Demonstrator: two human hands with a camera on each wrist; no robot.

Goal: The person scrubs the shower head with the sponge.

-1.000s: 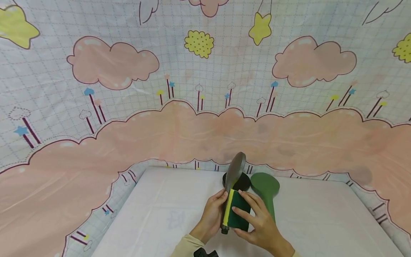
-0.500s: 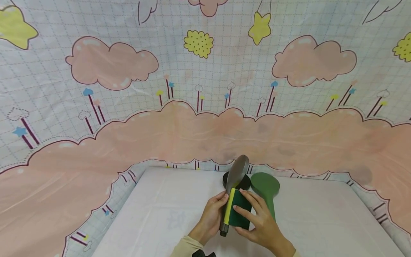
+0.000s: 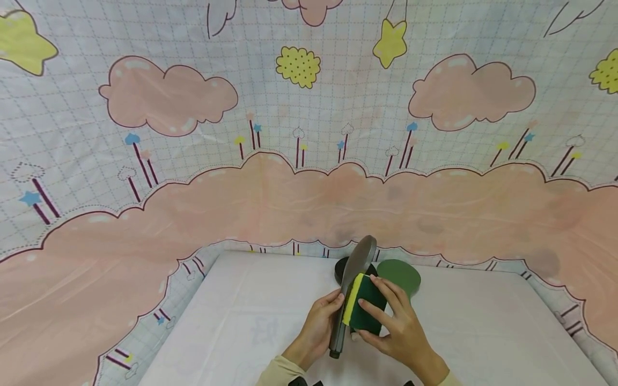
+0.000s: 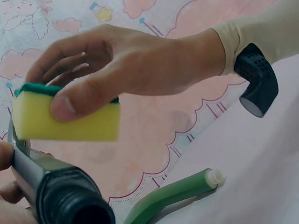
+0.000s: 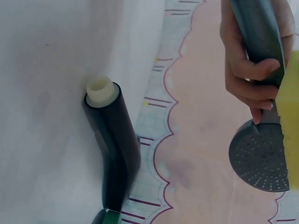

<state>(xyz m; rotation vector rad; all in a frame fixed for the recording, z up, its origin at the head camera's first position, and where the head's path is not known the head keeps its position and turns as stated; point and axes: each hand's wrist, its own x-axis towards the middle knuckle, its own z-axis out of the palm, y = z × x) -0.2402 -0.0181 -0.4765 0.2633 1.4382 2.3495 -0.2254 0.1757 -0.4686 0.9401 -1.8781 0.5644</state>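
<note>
My left hand (image 3: pixel 316 324) grips the handle of a grey shower head (image 3: pixel 358 262), tilted with its round head up and away. My right hand (image 3: pixel 404 332) holds a sponge (image 3: pixel 370 306), yellow with a dark green scouring side, thumb on one edge and fingers spread over the green face. The sponge's yellow side lies against or very close to the upper handle, below the head. In the right wrist view, the spray plate (image 5: pixel 257 156) with its small holes shows, partly covered by the sponge. The left wrist view shows the handle's threaded end (image 4: pixel 77 200).
Behind the hands, a black shower head (image 3: pixel 340 269) and a green shower head (image 3: pixel 399 274) lie on the white table (image 3: pixel 483 321), partly hidden. A patterned cloth (image 3: pixel 309 203) with clouds and stars hangs behind the table. A dark wrist camera (image 4: pixel 257 77) sits on the right sleeve.
The right hand has moved the sponge up along the handle toward the shower head's round end. The shower head has tipped slightly to the right and sunk a little.
</note>
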